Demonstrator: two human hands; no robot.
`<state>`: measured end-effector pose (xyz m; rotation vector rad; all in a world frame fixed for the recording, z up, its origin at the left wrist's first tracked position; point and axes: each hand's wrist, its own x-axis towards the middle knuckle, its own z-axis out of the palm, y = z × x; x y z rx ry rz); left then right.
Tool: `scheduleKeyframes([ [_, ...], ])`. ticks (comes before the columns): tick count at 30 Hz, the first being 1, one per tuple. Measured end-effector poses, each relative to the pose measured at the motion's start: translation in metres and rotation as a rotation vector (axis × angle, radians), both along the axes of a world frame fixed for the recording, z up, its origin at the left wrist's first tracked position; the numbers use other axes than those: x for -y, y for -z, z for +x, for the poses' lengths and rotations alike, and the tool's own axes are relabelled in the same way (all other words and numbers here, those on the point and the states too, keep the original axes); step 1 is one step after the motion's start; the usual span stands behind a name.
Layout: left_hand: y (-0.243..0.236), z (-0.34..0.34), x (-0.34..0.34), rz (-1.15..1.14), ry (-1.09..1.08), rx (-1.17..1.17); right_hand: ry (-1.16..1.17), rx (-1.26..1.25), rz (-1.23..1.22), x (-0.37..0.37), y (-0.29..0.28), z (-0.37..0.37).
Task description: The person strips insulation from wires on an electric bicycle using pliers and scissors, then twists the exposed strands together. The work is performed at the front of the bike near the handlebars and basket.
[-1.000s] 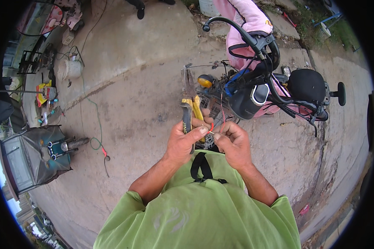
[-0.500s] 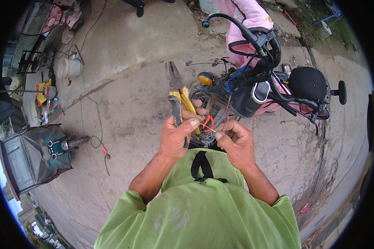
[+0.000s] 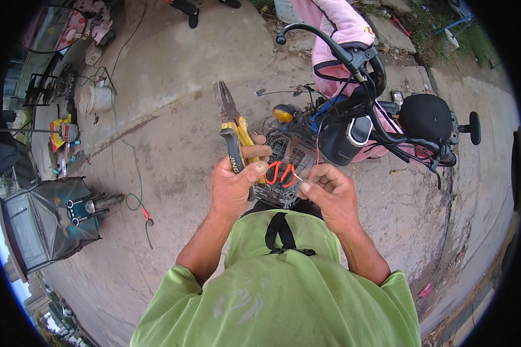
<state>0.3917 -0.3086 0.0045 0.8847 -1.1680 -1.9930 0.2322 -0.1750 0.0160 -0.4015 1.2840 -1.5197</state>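
My left hand is closed around pliers with yellow-and-black handles, their jaws pointing up and away from me. My right hand pinches a thin red wire at its pale end, a short way right of the left hand. Between and beyond both hands, red looped handles of a smaller tool show over a cluttered metal basket. A yellow lamp sits just beyond, on the partly dismantled scooter front.
A scooter handlebar with a pink padded cover fills the upper right. A covered vehicle stands left. A green cable, a white bucket and scattered parts lie on concrete. Another person's shoes show at the top.
My left hand and the pliers have moved leftward, away from my right hand, uncovering more of the red handles. My right hand still pinches the wire, shifted slightly right.
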Motion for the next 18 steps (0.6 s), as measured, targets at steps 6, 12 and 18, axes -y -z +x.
scheduleKeyframes([
  [6,-0.003,-0.008,-0.021,-0.07,0.166,0.101,-0.085,0.06,0.012,0.006,-0.001,0.001],
  [12,-0.006,-0.013,-0.016,0.007,0.112,-0.004,-0.101,0.089,0.031,0.004,-0.008,0.003],
  [18,-0.004,0.0,-0.008,-0.053,0.109,0.117,-0.059,-0.126,0.062,0.001,-0.002,-0.001],
])
